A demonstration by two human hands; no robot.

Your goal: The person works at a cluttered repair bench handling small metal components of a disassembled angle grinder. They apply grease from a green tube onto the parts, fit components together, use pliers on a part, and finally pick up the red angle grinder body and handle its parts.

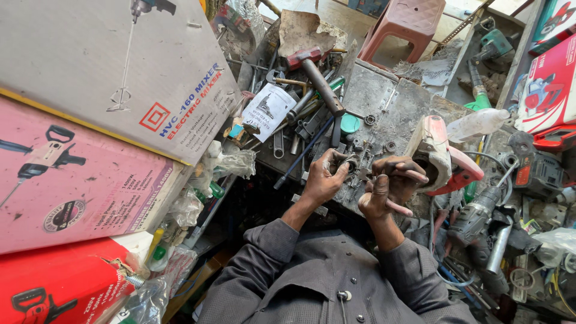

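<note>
Grimy matt metal bench plate (384,99), glossy cardboard boxes (78,180), rusty steel hammer (315,75).

Grimy metal workbench (384,99), hammer (318,75), spanners (279,144), small washers (390,146), red-and-white power tool (441,156) on top

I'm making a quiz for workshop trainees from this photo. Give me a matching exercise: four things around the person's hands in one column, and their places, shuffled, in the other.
Things:
1. hammer
2. plastic stool
3. left hand
4. right hand

Places:
A. at the top, beyond the metal plate
B. holding a thin tool beside the red and white power tool
C. lying above the hands among wrenches
D. gripping a small round metal part on the plate

Pairs: 1-C, 2-A, 3-D, 4-B
</note>
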